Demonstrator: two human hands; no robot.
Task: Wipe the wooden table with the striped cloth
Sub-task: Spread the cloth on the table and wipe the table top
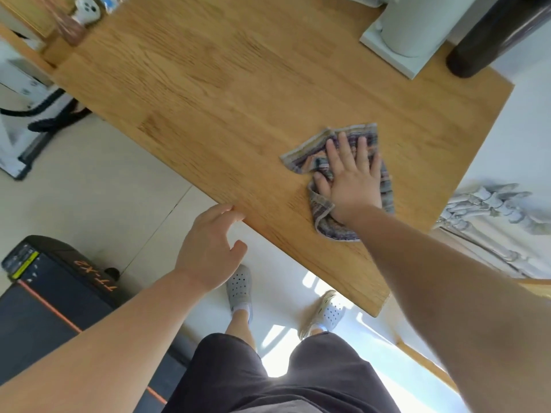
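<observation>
The striped cloth [304,158], grey with purple and blue bands, lies crumpled on the wooden table [208,93] near its right front part. My right hand [350,177] presses flat on top of the cloth, fingers spread, palm down. My left hand [210,248] hovers at the table's near edge, fingers loosely curled, fingertips touching the edge, holding nothing.
A white appliance on a white base [402,34] and a dark cylinder [489,37] stand at the table's far right. Small items [86,7] sit at the far left corner. A black case [50,281] is on the floor at the left, a white rack [492,210] at the right.
</observation>
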